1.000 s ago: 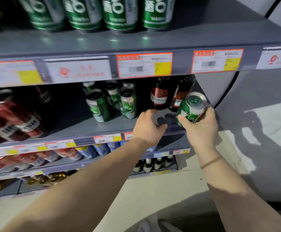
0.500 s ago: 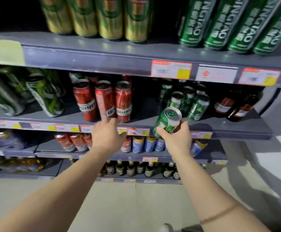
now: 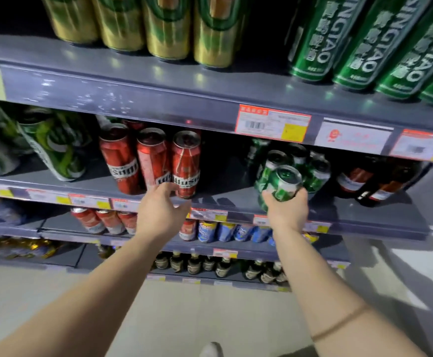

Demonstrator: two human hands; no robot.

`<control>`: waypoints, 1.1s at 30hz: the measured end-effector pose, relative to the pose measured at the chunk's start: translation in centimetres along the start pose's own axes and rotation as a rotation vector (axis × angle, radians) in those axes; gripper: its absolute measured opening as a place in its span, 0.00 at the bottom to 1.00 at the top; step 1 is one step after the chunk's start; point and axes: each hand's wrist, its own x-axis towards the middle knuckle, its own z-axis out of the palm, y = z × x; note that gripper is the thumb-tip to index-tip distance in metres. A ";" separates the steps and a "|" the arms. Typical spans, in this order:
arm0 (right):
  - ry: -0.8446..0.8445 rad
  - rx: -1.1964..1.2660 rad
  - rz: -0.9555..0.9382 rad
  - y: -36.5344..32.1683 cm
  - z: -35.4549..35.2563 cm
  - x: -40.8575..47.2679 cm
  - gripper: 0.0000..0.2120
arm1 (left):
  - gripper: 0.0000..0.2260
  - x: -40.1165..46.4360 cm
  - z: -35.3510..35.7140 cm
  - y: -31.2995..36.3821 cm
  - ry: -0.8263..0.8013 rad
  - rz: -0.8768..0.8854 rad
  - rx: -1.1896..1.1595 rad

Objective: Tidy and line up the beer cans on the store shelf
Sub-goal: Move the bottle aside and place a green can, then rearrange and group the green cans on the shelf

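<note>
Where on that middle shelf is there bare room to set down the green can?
Bare shelf lies between the red cans and the green cans, where the right hand holds the green can. Another bare strip runs along the front edge before the brown bottles. Left of the red cans it is crowded.

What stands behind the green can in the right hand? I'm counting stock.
Behind the green can held by the right hand, a few more small green cans stand clustered on the shelf. Any further rows are hidden in shadow, so no full count.
</note>
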 end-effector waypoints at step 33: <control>0.007 0.027 -0.242 -2.8 15.7 -7.9 0.22 | 0.23 10.0 -4.9 -12.5 -0.106 0.146 -0.360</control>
